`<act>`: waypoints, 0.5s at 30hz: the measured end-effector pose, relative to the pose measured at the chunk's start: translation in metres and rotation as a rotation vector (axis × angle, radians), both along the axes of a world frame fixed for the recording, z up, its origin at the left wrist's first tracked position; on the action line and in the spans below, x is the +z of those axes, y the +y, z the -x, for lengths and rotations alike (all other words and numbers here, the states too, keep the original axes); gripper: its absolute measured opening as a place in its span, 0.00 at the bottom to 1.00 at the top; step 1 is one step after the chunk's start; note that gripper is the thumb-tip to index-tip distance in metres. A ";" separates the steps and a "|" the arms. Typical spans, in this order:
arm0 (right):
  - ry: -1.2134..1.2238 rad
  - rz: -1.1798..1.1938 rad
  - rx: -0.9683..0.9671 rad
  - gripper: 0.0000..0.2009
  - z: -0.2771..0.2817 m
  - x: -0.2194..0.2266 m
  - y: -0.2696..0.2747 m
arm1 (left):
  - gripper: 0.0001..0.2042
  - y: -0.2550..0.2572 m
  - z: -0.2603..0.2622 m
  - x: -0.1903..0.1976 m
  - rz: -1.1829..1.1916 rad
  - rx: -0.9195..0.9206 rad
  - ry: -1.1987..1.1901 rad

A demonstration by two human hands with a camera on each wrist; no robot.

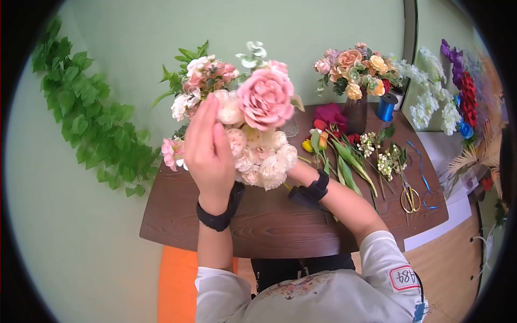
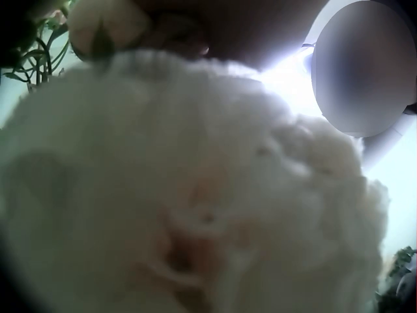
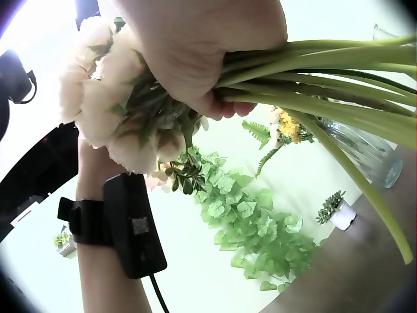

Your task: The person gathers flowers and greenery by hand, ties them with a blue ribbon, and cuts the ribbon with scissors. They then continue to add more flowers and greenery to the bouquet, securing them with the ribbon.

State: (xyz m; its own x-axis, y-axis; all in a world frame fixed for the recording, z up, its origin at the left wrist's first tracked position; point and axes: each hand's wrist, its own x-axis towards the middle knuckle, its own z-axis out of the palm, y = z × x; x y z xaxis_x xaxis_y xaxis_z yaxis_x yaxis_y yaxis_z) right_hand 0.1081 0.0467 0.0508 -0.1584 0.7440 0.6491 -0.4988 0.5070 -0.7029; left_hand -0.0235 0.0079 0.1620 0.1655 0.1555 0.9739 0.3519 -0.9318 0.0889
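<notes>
A large pink rose and clustered pale pink and cream flowers form a bouquet above the table. My left hand is at its left side, with fingers extended upward against the pale blooms. Flowers hide my right hand in the head view. The right wrist view shows my right hand curled around the green stems, just below the pale flower heads. One blurred pale flower fills most of the left wrist view; the left fingers cannot be made out there.
On the brown table, a vase of mixed flowers stands at the back right. Loose tulips, white berry sprigs, gold-handled scissors and a blue ribbon spool lie or stand right. Another arrangement is behind my left hand.
</notes>
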 end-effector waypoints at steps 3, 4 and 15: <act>-0.210 -0.155 -0.234 0.19 -0.005 -0.017 0.015 | 0.14 0.000 -0.004 0.004 -0.140 0.111 0.039; 0.451 0.148 0.451 0.15 -0.004 -0.031 0.025 | 0.14 0.005 -0.002 0.004 -0.043 0.062 0.003; 0.304 0.077 0.175 0.15 -0.016 -0.042 0.021 | 0.16 -0.011 -0.004 0.010 -0.069 0.151 0.110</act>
State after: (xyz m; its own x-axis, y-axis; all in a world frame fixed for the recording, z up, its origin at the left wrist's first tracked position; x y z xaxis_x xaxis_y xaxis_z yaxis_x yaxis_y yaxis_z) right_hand 0.1245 0.0680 0.0087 -0.0962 0.7710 0.6296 -0.7657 0.3468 -0.5417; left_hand -0.0197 -0.0029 0.1723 0.2518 0.1202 0.9603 0.4926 -0.8700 -0.0202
